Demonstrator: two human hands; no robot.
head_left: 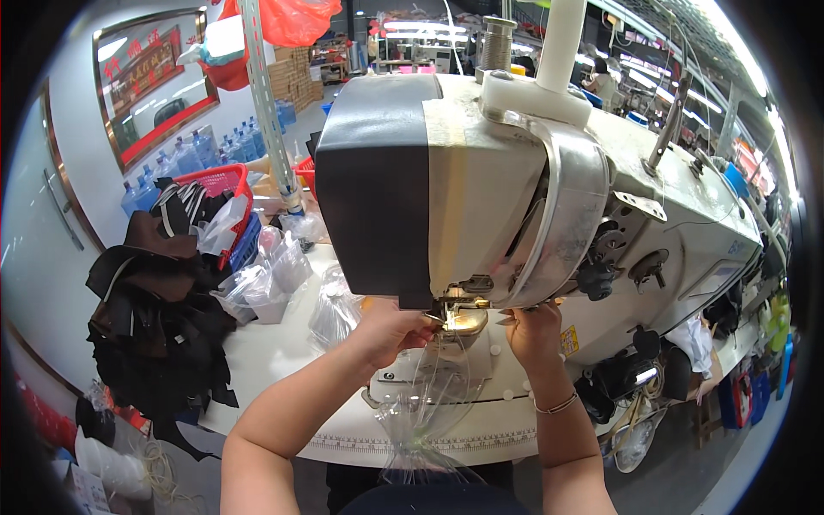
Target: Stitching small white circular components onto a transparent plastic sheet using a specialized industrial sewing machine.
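A large sewing machine (506,206) with a dark grey end cover stands in front of me, its lamp lighting the needle area (463,319). A crinkled clear plastic sheet (429,412) runs from under the needle area down over the table's front edge. Just left of the needle, my left hand (395,333) is closed, its thumb and fingers pinching the sheet's upper edge. My right hand (534,336) is raised on the right of the needle, below the machine head. Its fingers are bent up and partly hidden by the machine, so its grip does not show.
On the left, dark cut pieces (163,335) hang in a heap over the table edge. Clear plastic bags (275,275) and a red basket (227,184) lie behind them. A metal post (268,103) rises at the back left. A ruler strip (343,445) follows the table's front edge.
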